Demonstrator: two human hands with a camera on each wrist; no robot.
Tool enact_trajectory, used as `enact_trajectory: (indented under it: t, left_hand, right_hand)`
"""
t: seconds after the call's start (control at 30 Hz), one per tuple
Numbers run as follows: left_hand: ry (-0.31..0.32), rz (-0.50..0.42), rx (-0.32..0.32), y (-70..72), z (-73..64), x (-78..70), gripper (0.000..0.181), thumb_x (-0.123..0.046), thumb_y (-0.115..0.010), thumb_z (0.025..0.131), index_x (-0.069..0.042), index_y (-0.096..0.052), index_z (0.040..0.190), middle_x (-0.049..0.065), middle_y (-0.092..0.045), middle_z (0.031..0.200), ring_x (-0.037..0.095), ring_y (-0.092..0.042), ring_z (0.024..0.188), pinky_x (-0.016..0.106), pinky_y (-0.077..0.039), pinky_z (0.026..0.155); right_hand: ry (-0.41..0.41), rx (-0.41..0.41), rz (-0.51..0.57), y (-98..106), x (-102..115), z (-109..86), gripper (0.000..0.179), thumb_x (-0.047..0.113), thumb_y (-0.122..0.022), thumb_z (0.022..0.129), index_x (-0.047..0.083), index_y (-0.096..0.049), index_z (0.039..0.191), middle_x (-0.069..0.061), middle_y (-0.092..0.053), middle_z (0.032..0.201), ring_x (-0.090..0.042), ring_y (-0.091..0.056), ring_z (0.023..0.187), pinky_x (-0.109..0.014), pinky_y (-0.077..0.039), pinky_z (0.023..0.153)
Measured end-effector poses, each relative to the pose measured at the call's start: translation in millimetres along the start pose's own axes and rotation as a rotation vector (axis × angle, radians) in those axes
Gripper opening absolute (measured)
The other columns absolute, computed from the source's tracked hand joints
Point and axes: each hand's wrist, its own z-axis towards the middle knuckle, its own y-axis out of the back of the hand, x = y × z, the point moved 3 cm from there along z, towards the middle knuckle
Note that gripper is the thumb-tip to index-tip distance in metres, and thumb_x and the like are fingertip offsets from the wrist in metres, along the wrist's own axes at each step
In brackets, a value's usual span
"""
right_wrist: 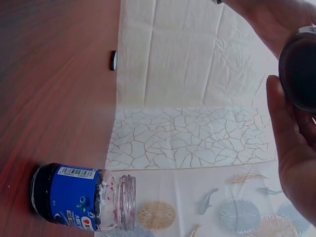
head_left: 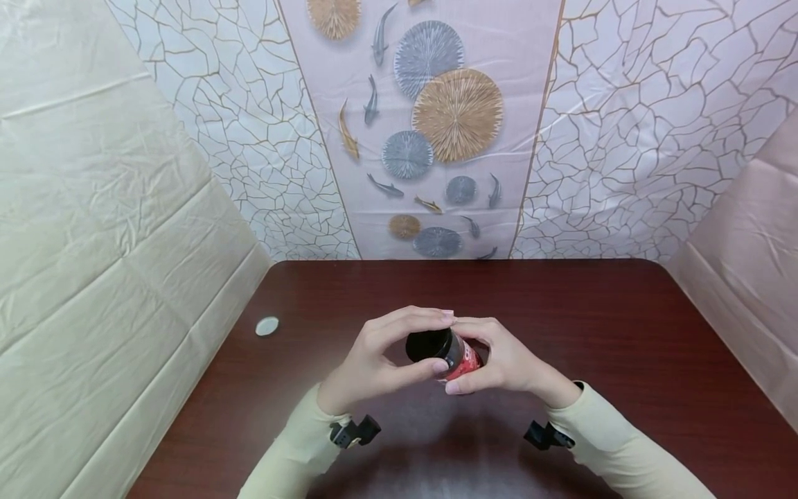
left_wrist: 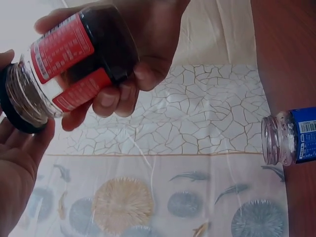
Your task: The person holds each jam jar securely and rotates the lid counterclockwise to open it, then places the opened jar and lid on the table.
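Observation:
A glass jar with a red label and dark contents is held tilted above the table between both hands. Its black lid points up and to the left in the head view. Thumb and fingers of my left hand are around the lid end. My right hand grips the body; in the left wrist view its fingers curl round the dark lower part. The right wrist view shows the jar's dark round base beside my right hand's fingers.
On the dark red table stands a second jar, blue-labelled and with an uncovered glass mouth. My hands hide it in the head view. A loose lid, white side up, lies at the table's left. Patterned cloth hangs behind the table.

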Motion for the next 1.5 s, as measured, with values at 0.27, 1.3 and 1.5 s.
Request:
enact_trajectory:
  t: [0.27, 1.3, 1.5]
  left_hand:
    - [0.046, 0.071, -0.041, -3.1, 2.5, -1.6, 0.036, -0.019, -0.078, 0.091, -0.001, -0.069, 0.12, 0.013, -0.067, 0.125, 0.023, -0.064, 0.118, 0.039, -0.054, 0.097]
    - [0.215, 0.038, 0.289, 18.0, -11.2, -0.8, 0.054, -0.018, -0.079, 0.089, -0.011, -0.06, 0.139, 0.004, -0.053, 0.148, 0.017, -0.05, 0.136, 0.036, -0.043, 0.11]
    - [0.214, 0.067, 0.262, 16.6, -11.2, 1.5, 0.059, -0.022, -0.082, 0.087, -0.01, -0.059, 0.14, 0.005, -0.056, 0.145, 0.016, -0.051, 0.134, 0.035, -0.044, 0.109]
  right_hand:
    - [0.015, -0.044, -0.03, 5, 1, -0.9, 0.053, 0.009, -0.09, 0.073, 0.012, -0.068, 0.12, -0.001, -0.069, 0.109, -0.017, -0.064, 0.097, -0.026, -0.055, 0.083]
    - [-0.062, 0.023, -0.054, 10, -1, -8.7, 0.056, 0.015, -0.09, 0.072, 0.016, -0.069, 0.124, 0.0, -0.069, 0.117, -0.018, -0.065, 0.103, -0.029, -0.055, 0.086]
    - [-0.033, 0.025, -0.059, 9, -2, -8.2, 0.055, 0.017, -0.09, 0.074, 0.015, -0.068, 0.125, 0.0, -0.069, 0.118, -0.018, -0.065, 0.104, -0.028, -0.055, 0.088]
